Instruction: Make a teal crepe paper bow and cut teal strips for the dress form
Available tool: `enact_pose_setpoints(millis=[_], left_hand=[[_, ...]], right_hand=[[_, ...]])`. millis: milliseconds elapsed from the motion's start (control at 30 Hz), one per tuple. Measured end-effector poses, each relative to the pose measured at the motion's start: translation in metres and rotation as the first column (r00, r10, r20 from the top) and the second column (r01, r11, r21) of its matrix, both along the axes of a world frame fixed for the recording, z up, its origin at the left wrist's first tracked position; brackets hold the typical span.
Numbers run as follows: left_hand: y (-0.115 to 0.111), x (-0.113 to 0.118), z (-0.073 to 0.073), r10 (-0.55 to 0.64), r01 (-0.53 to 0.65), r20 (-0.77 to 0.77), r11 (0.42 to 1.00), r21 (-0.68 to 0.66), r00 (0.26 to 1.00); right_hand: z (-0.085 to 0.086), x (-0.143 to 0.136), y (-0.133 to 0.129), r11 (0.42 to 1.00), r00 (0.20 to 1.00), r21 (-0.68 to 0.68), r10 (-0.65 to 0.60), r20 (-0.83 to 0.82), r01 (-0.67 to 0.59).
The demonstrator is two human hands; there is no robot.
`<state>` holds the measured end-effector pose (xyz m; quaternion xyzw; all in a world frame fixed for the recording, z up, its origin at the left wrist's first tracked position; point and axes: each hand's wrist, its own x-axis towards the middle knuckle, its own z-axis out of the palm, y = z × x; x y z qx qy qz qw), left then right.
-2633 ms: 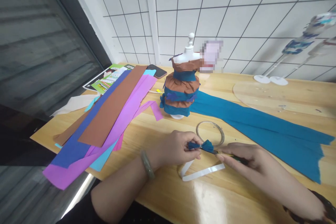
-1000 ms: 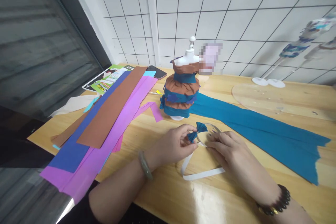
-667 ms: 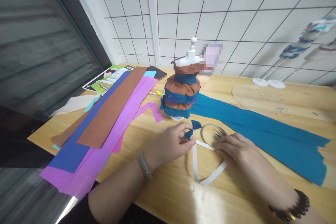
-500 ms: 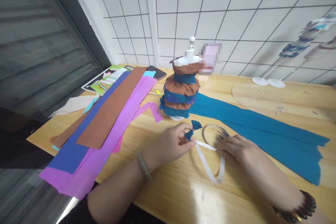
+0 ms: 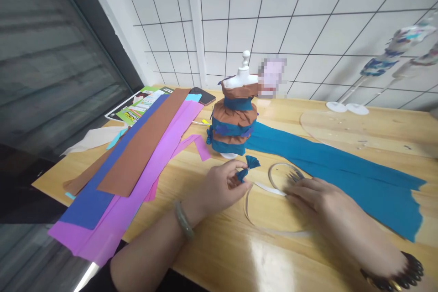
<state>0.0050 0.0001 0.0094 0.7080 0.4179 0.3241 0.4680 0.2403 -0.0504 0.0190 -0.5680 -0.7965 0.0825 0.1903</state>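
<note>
My left hand (image 5: 227, 180) pinches a small teal crepe-paper bow (image 5: 252, 162) between thumb and fingertips, just in front of the dress form. From beside the bow, a narrow white tape strip (image 5: 268, 188) runs to my right hand (image 5: 320, 200), whose fingers are closed on its other end. A thin tape ring (image 5: 269, 174) lies against the right fingertips, partly covered by them. Dark bluish tips there are smeared, and I cannot make them out. The tape's loose length curls on the table below. Behind stands a small white dress form (image 5: 242, 77) wrapped in brown and teal crepe paper.
Brown, blue and purple crepe-paper strips (image 5: 147, 146) overlap at the left, with leaflets and a phone (image 5: 202, 96) behind. A long teal crepe-paper sheet (image 5: 342, 173) stretches rightward. Two more forms on white stands (image 5: 337, 107) and a clear round sheet (image 5: 321, 123) are at the back right.
My right hand has shifted slightly right, away from the left. The tape between them has twisted, and its hanging loop has spread wider on the table. The left hand still holds the bow.
</note>
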Motion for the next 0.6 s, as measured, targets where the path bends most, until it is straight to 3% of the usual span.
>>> enact_pose_setpoints(millis=[67, 133, 267, 433, 600], left_hand=[[-0.002, 0.002, -0.001, -0.043, 0.052, 0.077, 0.992, -0.114, 0.996], [-0.004, 0.004, 0.0, -0.073, 0.113, 0.169, 0.965, -0.238, 0.983], [-0.007, 0.007, 0.004, -0.137, 0.233, 0.282, 0.91, -0.343, 0.95], [-0.01, 0.007, 0.008, -0.224, 0.234, 0.074, 0.955, -0.182, 0.972], [-0.012, 0.007, 0.008, -0.255, 0.259, -0.113, 0.966, 0.023, 0.96]], right_hand=[[-0.001, -0.001, 0.0, 0.997, 0.998, -0.06, 0.054, 0.045, -0.051], [-0.002, -0.005, -0.001, 0.999, 0.999, -0.039, 0.028, 0.02, -0.027], [-0.003, -0.022, -0.006, 0.998, 0.973, 0.029, -0.044, -0.227, 0.052], [-0.006, -0.042, -0.012, 1.0, 0.911, 0.024, 0.002, -0.412, 0.009], [-0.009, -0.047, -0.016, 0.999, 0.913, 0.031, 0.048, -0.406, -0.039]])
